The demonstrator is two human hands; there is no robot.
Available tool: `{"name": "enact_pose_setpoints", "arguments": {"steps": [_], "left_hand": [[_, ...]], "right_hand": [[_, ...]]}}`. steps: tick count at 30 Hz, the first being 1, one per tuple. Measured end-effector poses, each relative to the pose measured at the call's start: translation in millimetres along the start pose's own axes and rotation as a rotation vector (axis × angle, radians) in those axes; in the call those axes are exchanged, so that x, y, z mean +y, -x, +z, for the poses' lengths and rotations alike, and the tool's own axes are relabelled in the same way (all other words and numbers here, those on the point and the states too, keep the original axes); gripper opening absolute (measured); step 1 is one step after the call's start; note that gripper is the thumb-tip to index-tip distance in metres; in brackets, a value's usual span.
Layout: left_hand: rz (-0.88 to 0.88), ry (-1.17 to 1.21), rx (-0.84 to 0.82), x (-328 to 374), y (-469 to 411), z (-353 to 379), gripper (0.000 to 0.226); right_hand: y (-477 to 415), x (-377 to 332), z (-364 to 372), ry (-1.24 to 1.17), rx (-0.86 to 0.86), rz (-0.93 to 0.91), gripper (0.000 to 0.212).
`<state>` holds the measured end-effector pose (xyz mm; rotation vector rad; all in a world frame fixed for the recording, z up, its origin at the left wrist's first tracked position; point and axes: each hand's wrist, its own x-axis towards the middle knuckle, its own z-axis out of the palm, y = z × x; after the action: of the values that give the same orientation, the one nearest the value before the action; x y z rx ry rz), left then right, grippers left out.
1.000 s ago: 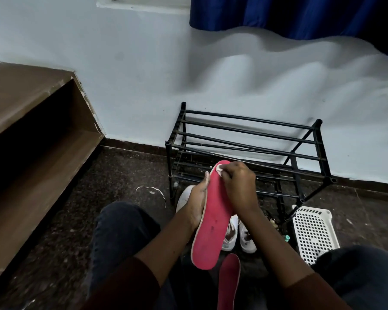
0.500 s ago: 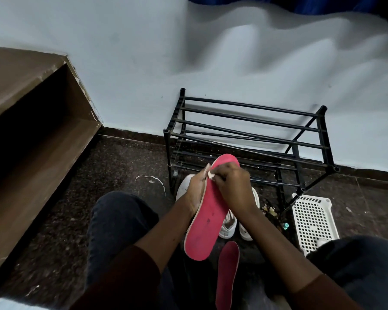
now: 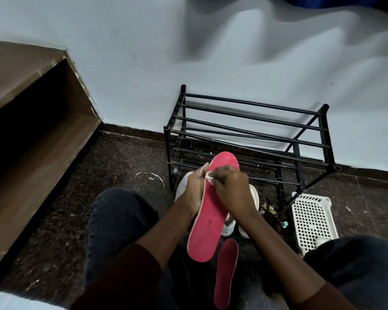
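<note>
So, black shoe rack (image 3: 251,103) sits by the wall, and in front of it the pink insole (image 3: 207,229) is held up tilted — left hand (image 3: 194,191) grips its edge, right hand (image 3: 231,189) pinches a small white pad (image 3: 209,175) against its face.

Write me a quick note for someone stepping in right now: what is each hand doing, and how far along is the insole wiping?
Left hand: holds the pink insole by its edge.
Right hand: pinches a white pad near its toe end.
Second insole lies between the knees; white shoes on the floor beyond.
Done: wiping under way near the toe.
Left: dark marks lower down; likely the second insole.
</note>
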<state>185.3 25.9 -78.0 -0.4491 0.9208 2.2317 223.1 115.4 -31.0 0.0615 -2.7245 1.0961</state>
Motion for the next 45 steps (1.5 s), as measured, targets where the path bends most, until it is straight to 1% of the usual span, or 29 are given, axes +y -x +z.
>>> {"name": "enact_pose_setpoints", "arguments": {"steps": [2,4,6,8,10,12,15,17,20,22,23,24,25,27,30,32,35,39,42,45], "left_hand": [[0.043,-0.046,0.027,2.0,0.1,-2.0,0.066],[0.099,-0.112,0.075,3.5,1.5,-0.1,0.061],[0.036,-0.093,-0.004,1.4,4.5,5.3,0.066],[0.041,-0.042,-0.011,-1.1,3.1,7.5,0.073],[0.049,-0.033,-0.054,-3.1,3.3,11.0,0.074],[0.047,-0.018,-0.079,-6.5,5.4,13.4,0.072],[0.045,-0.034,-0.070,-8.6,4.3,11.0,0.072],[0.047,-0.035,-0.085,-7.3,5.3,10.2,0.072],[0.030,-0.037,-0.073,-5.8,6.5,5.5,0.071],[0.064,-0.033,-0.008,-2.5,7.0,1.2,0.065],[0.083,-0.042,0.006,-1.5,5.7,-1.0,0.066],[0.086,-0.047,0.011,-0.2,5.7,-2.6,0.073],[0.091,-0.056,0.013,1.1,9.1,-0.5,0.075],[0.069,-0.075,0.003,1.3,11.6,3.6,0.068],[0.021,-0.049,-0.062,-1.3,12.2,9.9,0.067],[0.026,-0.017,-0.066,-2.2,13.8,12.3,0.065],[0.011,-0.029,-0.094,-4.1,18.3,15.4,0.061],[0.012,-0.035,-0.083,-4.8,15.6,10.4,0.061],[0.026,-0.052,-0.038,-4.6,13.0,7.3,0.063],[0.029,-0.082,-0.007,-6.0,11.8,6.1,0.066]], "right_hand": [[8.6,-2.0,0.3,-0.037,-0.032,-0.002,0.018],[9.3,-1.4,-1.4,-0.038,-0.008,-0.016,0.018],[4.2,-0.1,-3.5,-0.005,0.049,-0.046,0.018],[-4.8,0.4,-5.0,0.055,0.089,-0.072,0.017],[-17.3,2.2,-7.5,0.108,0.143,-0.083,0.017],[-29.6,4.6,-11.6,0.129,0.194,-0.034,0.018],[-38.5,6.9,-16.4,0.120,0.256,0.046,0.019],[-35.9,5.9,-16.0,0.115,0.245,0.032,0.019],[-23.4,4.4,-12.7,0.091,0.162,0.017,0.018],[-6.9,0.5,-8.4,0.070,0.079,0.027,0.017],[2.5,-1.7,-6.8,0.064,0.050,0.022,0.017],[11.1,-3.3,-5.9,0.056,0.035,0.004,0.018],[17.6,-3.8,-6.0,0.047,0.032,-0.018,0.018],[21.8,-2.0,-8.5,0.043,0.033,-0.051,0.018],[8.2,5.8,-11.7,0.116,0.082,-0.078,0.018],[-9.3,10.5,-14.3,0.162,0.153,-0.068,0.018],[-33.8,16.2,-21.1,0.155,0.227,-0.005,0.018],[-34.0,18.1,-24.6,0.094,0.213,0.024,0.017],[-10.8,17.4,-19.3,0.100,0.176,0.014,0.017],[15.0,15.0,-15.1,0.054,0.130,0.056,0.019]]}}
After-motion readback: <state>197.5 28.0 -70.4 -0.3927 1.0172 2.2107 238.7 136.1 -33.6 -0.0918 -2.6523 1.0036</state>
